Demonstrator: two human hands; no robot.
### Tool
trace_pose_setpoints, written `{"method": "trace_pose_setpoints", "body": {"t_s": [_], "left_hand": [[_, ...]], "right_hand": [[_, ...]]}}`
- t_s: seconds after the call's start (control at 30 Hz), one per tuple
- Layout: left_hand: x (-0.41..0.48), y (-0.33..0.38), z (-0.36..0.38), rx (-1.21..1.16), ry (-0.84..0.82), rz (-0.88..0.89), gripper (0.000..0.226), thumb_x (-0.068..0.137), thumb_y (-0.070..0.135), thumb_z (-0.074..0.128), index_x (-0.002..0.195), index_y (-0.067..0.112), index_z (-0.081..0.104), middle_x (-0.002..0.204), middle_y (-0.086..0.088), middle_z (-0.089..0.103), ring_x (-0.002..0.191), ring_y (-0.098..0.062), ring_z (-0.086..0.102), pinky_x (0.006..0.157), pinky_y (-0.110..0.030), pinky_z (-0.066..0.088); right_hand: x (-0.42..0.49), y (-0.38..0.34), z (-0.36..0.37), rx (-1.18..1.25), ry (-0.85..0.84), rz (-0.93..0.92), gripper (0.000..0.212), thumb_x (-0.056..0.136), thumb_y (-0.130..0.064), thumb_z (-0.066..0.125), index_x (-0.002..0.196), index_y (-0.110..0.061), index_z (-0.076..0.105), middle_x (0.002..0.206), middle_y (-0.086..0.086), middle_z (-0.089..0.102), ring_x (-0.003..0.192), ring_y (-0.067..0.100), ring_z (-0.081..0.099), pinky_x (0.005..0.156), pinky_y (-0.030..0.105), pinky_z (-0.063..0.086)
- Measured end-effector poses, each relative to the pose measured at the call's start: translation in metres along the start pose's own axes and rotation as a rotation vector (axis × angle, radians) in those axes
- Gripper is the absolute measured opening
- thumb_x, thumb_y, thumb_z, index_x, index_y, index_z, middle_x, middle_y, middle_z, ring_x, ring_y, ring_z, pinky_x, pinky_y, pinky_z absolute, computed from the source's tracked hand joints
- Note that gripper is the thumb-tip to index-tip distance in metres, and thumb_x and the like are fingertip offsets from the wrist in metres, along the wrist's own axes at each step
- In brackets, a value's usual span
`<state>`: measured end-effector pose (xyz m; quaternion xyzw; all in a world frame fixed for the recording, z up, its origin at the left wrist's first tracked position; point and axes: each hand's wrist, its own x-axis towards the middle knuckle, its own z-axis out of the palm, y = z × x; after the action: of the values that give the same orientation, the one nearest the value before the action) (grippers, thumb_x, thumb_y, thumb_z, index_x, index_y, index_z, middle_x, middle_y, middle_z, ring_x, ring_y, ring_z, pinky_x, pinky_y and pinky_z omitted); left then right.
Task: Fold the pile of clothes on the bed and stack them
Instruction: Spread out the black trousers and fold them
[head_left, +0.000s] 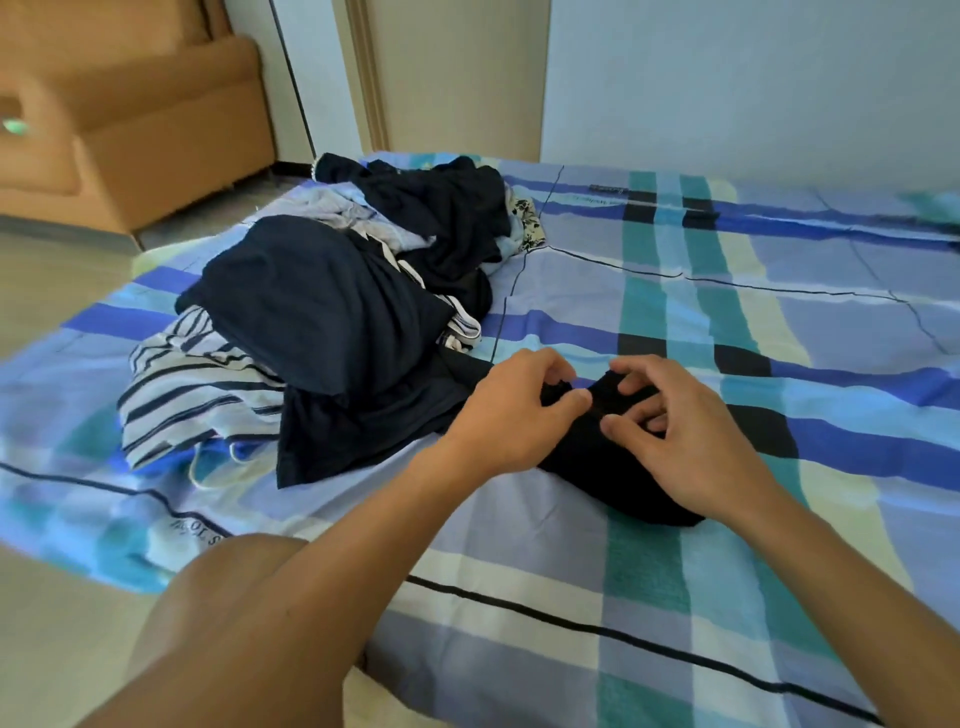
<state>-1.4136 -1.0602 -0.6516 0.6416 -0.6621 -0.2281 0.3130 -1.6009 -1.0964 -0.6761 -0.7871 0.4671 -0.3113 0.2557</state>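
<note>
One garment (613, 467) (shape unclear): left hand (511, 410), right hand (675, 431)

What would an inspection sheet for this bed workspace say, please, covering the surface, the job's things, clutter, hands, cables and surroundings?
Surface: bed covered with a blue, teal and white plaid sheet.
Job's things: pile of clothes lies unfolded on the left part of the bed; black garment lies next to it, in front of the person; no folded stack seen.
Clutter: nothing seen.
Hands: left hand and right hand both grip the black garment at its far edge, fingers curled.
Cables: nothing seen.
Surroundings: tan armchair on the floor at the left; pale wall behind the bed.
</note>
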Motion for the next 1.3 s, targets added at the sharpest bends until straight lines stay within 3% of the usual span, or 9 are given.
{"method": "trace_pose_setpoints", "body": {"t_s": [0.3,0.43,0.5,0.67,0.77,0.93,1.1,1.2,1.3], "left_hand": [[0.030,-0.053,-0.048,0.507,0.264,-0.163,0.054,0.086,0.047,0.064,0.132,0.021,0.050,0.135,-0.006,0.046,0.127,-0.031,0.038,0.105,-0.043,0.035],[0.043,-0.088,-0.078,0.793,0.254,-0.385,0.095,0.076,0.042,0.074,0.150,0.017,0.019,0.161,-0.015,0.006,0.149,-0.043,-0.002,0.114,-0.067,0.012],[0.044,-0.108,-0.088,0.839,0.187,-0.492,0.105,0.075,0.030,0.074,0.155,0.021,0.006,0.163,-0.013,-0.009,0.149,-0.045,-0.012,0.109,-0.074,0.014],[0.038,-0.143,-0.105,0.828,0.255,-0.511,0.045,0.087,0.017,0.065,0.130,0.023,0.052,0.136,-0.004,0.042,0.130,-0.032,0.035,0.090,-0.049,0.045],[0.039,-0.141,-0.108,0.647,0.377,-0.449,0.023,0.092,0.011,0.055,0.108,0.025,0.065,0.115,-0.002,0.061,0.115,-0.029,0.050,0.086,-0.045,0.043],[0.045,-0.086,-0.091,0.157,0.501,-0.133,0.012,0.098,0.017,0.052,0.092,0.026,0.058,0.094,-0.001,0.067,0.090,-0.030,0.062,0.077,-0.042,0.049],[0.026,-0.003,-0.048,-0.285,0.170,0.327,0.010,0.097,0.008,0.052,0.092,0.014,0.058,0.081,0.008,0.064,0.080,-0.010,0.060,0.078,-0.031,0.048],[0.010,0.030,-0.016,-0.443,-0.076,0.411,0.009,0.099,0.008,0.049,0.096,0.013,0.056,0.087,0.005,0.062,0.084,-0.007,0.057,0.083,-0.029,0.046],[0.006,0.036,-0.006,-0.486,-0.056,0.365,0.009,0.099,0.022,0.054,0.102,0.014,0.056,0.094,0.003,0.063,0.088,-0.013,0.058,0.083,-0.028,0.045]], "right_hand": [[-0.002,-0.004,-0.001,0.010,-0.028,-0.009,0.047,0.087,-0.022,0.073,0.128,-0.034,0.053,0.112,-0.012,0.055,0.087,-0.003,0.063,0.080,0.027,0.052],[-0.002,-0.010,0.000,0.009,-0.016,-0.020,0.047,0.087,-0.021,0.074,0.125,-0.037,0.051,0.112,-0.014,0.055,0.089,-0.003,0.062,0.081,0.030,0.053],[-0.003,-0.013,0.001,-0.001,-0.026,-0.021,0.047,0.087,-0.022,0.074,0.126,-0.037,0.052,0.112,-0.016,0.054,0.089,-0.004,0.062,0.081,0.029,0.053],[-0.009,-0.016,0.003,-0.030,-0.053,-0.030,0.048,0.088,-0.025,0.073,0.129,-0.039,0.050,0.112,-0.022,0.051,0.092,-0.006,0.062,0.083,0.029,0.053],[-0.011,-0.020,0.003,-0.036,-0.055,-0.024,0.049,0.089,-0.026,0.072,0.130,-0.039,0.050,0.113,-0.021,0.051,0.092,-0.004,0.062,0.083,0.029,0.053],[-0.009,-0.024,0.011,-0.027,-0.065,-0.032,0.055,0.087,-0.029,0.073,0.135,-0.039,0.048,0.115,-0.023,0.050,0.093,-0.002,0.063,0.086,0.029,0.054],[-0.006,-0.037,0.012,0.204,-0.031,-0.034,0.100,0.077,-0.023,0.085,0.148,-0.052,0.022,0.123,-0.030,0.054,0.103,-0.009,0.061,0.087,0.018,0.052],[-0.007,-0.037,0.001,0.261,0.060,-0.097,0.081,0.078,-0.003,0.081,0.119,-0.066,0.048,0.114,-0.035,0.063,0.105,-0.012,0.061,0.085,0.006,0.045],[-0.011,-0.035,-0.010,0.203,0.098,-0.025,0.035,0.085,-0.015,0.066,0.090,-0.050,0.065,0.090,-0.020,0.073,0.087,-0.005,0.067,0.070,0.011,0.047]]}}
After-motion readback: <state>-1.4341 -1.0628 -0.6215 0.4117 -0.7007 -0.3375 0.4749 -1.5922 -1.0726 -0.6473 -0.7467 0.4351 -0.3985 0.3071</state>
